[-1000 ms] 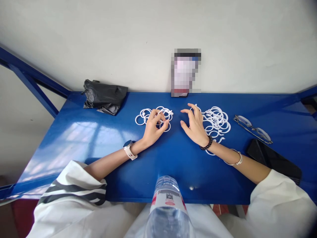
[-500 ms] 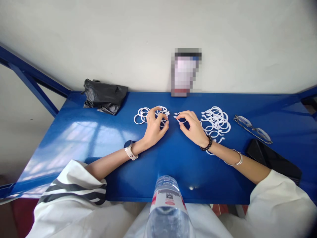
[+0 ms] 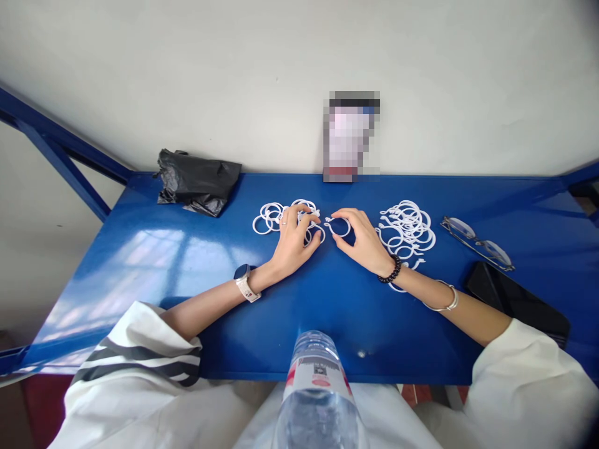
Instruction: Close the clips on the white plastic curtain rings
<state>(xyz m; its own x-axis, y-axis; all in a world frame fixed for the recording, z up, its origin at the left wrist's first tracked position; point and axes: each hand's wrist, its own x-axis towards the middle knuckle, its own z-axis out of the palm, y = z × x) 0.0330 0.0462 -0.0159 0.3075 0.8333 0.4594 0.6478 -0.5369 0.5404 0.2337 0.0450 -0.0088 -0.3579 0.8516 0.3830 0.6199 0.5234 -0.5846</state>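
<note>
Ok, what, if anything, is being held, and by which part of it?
The right hand holds a white ring by opposite sides near its tabbed end. The left hand is over other white rings; whether it grips one cannot be told.

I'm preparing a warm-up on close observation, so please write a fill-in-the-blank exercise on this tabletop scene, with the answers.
1. The right hand holds a ring coloured ____.
2. The watch is worn on the ____ wrist.
3. The crumpled plastic bag is ____ in colour.
4. The glasses lie nearer the ____ hand than the other.

Missing words: white; left; black; right.
</note>
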